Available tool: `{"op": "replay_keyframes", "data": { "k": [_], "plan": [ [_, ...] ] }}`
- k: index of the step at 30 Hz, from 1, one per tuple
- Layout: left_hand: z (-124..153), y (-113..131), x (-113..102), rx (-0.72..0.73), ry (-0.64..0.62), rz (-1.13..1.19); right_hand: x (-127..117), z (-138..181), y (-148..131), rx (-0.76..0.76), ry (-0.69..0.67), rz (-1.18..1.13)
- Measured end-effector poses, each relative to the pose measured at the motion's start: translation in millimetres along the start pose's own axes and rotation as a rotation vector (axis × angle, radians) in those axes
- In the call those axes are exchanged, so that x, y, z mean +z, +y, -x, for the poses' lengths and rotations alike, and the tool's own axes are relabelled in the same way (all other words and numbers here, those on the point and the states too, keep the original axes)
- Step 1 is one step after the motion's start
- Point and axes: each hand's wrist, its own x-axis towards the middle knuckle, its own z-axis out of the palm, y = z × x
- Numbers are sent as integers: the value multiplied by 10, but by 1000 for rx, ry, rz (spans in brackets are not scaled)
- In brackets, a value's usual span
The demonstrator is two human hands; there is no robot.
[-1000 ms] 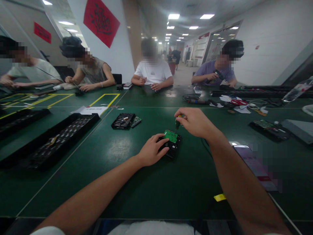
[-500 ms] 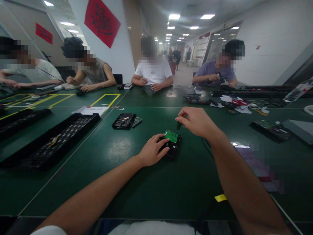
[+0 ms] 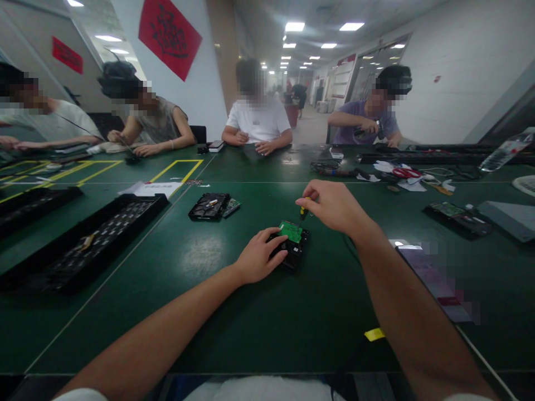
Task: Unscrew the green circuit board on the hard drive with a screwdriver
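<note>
A black hard drive (image 3: 296, 257) with a green circuit board (image 3: 291, 230) on top lies on the table in front of me. Over its left side rests my left hand (image 3: 262, 253), fingers spread and touching the casing and the board's edge. My right hand (image 3: 330, 206) is closed around the yellow-and-black handle of a screwdriver (image 3: 303, 212). Its shaft points steeply down, with the tip at the board's right part; whether it sits in a screw is too small to tell.
Left of the drive lie another black drive casing (image 3: 209, 206) and a loose circuit board (image 3: 231, 208). A long black tray (image 3: 104, 239) stands farther left. On the right are a phone (image 3: 430, 284), a black device (image 3: 457, 219) and a bottle (image 3: 505, 150). Several people sit across the green table (image 3: 200, 323).
My right hand has turned slightly, and more of the screwdriver's yellow handle shows. My left hand stays on the drive. The whole view has shifted a little.
</note>
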Motion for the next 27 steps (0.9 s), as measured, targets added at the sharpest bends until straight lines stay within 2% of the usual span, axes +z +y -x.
{"op": "replay_keyframes", "data": {
  "k": [3,11,19,27],
  "plan": [
    [7,-7,0,-8,-8,1,-2,9,-5,29,-3,-20],
    [16,-37,-2,-4,-15,4,2,-14,-39,-97,-15,24],
    [19,-20,-3,-6,3,13,-6,-8,19,40,0,-18],
    [8,-18,-3,0,-8,1,-3,-6,-15,-44,-16,-64]
  ]
}}
